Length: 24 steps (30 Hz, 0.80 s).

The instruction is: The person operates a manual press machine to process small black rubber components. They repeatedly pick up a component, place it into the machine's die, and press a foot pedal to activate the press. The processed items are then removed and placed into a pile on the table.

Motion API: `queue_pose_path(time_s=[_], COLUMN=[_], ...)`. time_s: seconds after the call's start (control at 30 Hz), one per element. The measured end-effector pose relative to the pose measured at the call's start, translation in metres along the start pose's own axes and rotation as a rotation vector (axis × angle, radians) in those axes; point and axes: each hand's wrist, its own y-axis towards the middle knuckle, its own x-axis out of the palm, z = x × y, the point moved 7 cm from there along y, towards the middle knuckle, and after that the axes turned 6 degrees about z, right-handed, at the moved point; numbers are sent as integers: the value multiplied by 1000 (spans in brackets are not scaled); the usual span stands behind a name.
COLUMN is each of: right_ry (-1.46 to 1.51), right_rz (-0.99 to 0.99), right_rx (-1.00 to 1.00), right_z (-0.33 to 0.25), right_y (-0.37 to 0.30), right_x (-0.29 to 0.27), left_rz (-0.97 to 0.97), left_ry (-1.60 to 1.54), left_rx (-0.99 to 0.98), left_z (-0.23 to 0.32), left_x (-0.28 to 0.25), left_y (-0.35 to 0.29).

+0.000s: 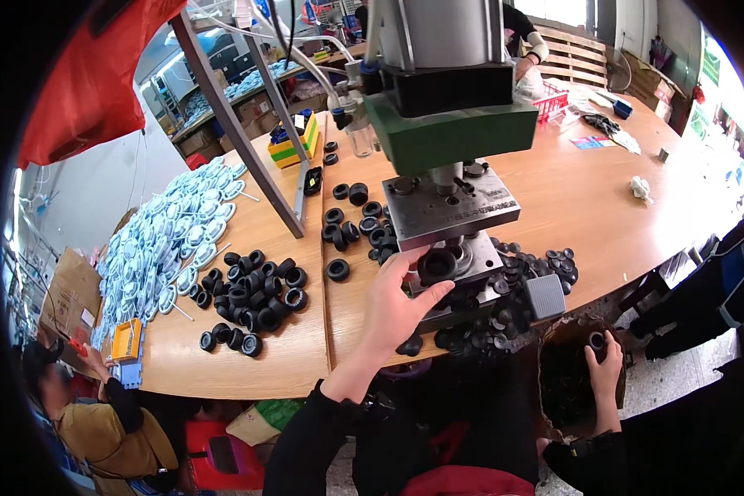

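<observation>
The left hand (395,310) is half curled, thumb and fingers gripping a black cup-shaped part (436,266) just below the steel upper plate (455,207) of a green-headed press (450,132). Lower and well to its right, the right hand (606,369) pinches a small black ring (597,340) between thumb and fingers. Left of the left hand, black wheel-like rings (241,296) lie heaped on the wooden tabletop (306,364)

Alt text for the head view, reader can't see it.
A person's left hand grips a black ring-shaped part beneath the upper plate of a green-and-grey press; the right hand holds a smaller black part at lower right. Black wheel-like pieces and many light-blue pieces lie left on the wooden table.
</observation>
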Motion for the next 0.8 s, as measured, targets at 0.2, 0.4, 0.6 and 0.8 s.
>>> queue_pose_path(time_s=[0.2, 0.4, 0.6, 0.8], right_ry=[-36, 148, 319, 241], right_rz=[-13, -1, 44, -53], right_rx=[22, 8, -106, -353], right_z=[17, -35, -106, -164], right_y=[-10, -3, 11, 27], right_x=[-6, 6, 6, 24], left_rz=[88, 4, 17, 101], left_ry=[197, 381, 455, 292], left_rx=[10, 35, -6, 103], left_z=[9, 6, 16, 12], left_x=[19, 34, 30, 25], left_y=[12, 34, 28, 12])
